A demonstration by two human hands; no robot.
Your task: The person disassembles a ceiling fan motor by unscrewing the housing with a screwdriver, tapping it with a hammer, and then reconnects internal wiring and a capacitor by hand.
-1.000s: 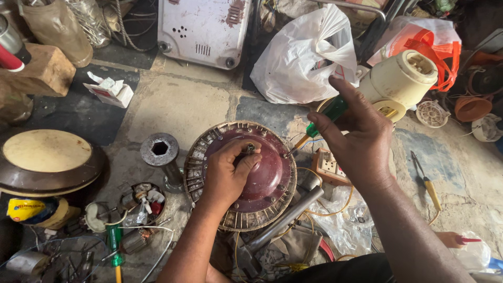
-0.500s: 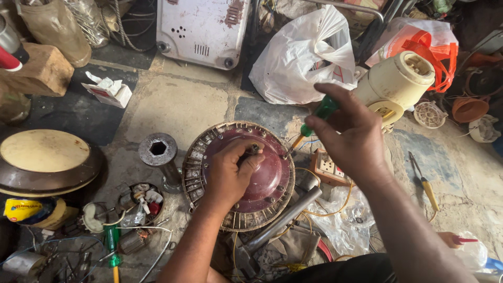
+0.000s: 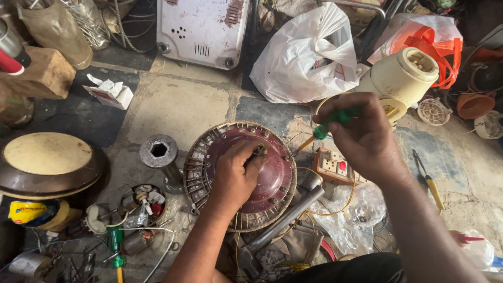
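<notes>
Repair workshop, floor-level: fan motor (image 3: pixel 246 178) at centre, screwdriver (image 3: pixel 116 251) at 7 o'clock, socket (image 3: pixel 332 165) at 3 o'clock.

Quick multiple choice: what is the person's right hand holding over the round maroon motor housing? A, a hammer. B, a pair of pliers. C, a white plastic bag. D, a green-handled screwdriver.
D: the right hand grips a green-handled screwdriver, its tip at the rim of the maroon motor housing, while the left hand rests on the housing's centre.
</notes>
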